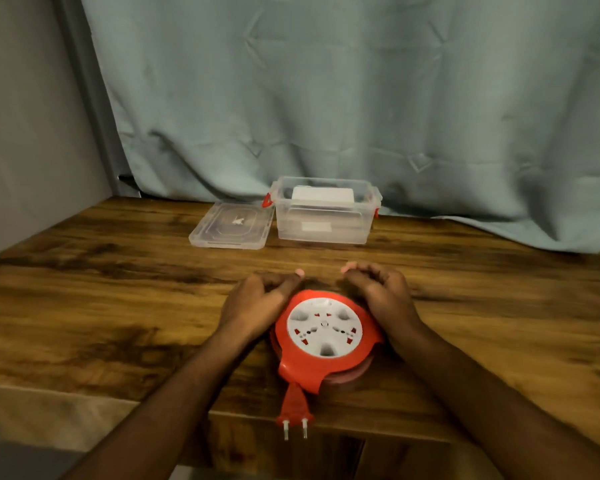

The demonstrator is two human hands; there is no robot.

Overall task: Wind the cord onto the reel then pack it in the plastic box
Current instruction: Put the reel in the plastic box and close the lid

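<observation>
Your left hand (257, 299) and right hand (378, 292) cup the red extension reel (326, 337), fingers curled against its rim. Its white socket face points up. The two-pin plug (294, 408) overhangs the table edge (118, 393).

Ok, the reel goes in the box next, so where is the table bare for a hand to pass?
Bare wood lies between the hands and the box, and wide on both sides of the reel. Crowded: lid tight against the box's left.
</observation>
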